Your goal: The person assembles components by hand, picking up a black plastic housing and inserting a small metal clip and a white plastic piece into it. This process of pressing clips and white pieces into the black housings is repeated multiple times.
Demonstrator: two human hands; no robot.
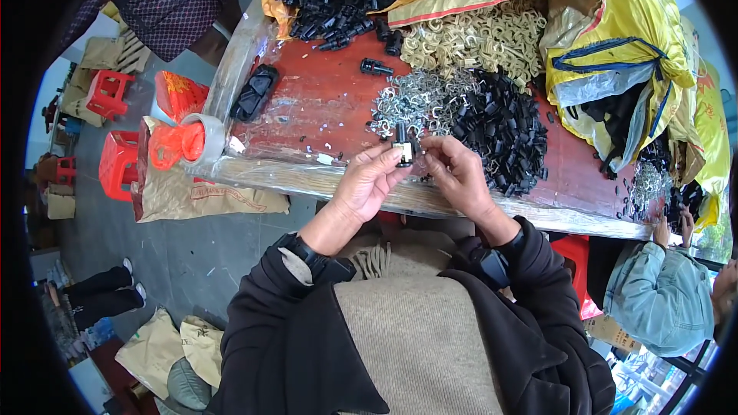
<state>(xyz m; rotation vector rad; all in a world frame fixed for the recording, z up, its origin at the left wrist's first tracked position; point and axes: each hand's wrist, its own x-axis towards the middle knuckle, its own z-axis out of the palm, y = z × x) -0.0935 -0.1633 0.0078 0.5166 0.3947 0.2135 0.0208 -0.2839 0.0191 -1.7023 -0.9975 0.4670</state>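
Red-brown wooden surface (323, 100) heaped with silver metal clips (411, 100) and black plastic pieces (500, 127).
Left hand (367, 180) pinches a small black plastic connector (403, 150) over the near edge; right hand (457, 173), fingers curled, closes on it too. A slipped pinch could drop it off the edge, I judge.

You had a worn, red-painted wooden desk (323, 100) under glossy clear film, shiny metal clips (411, 101), matt black plastic parts (500, 127) and yellow woven sacks (615, 23).
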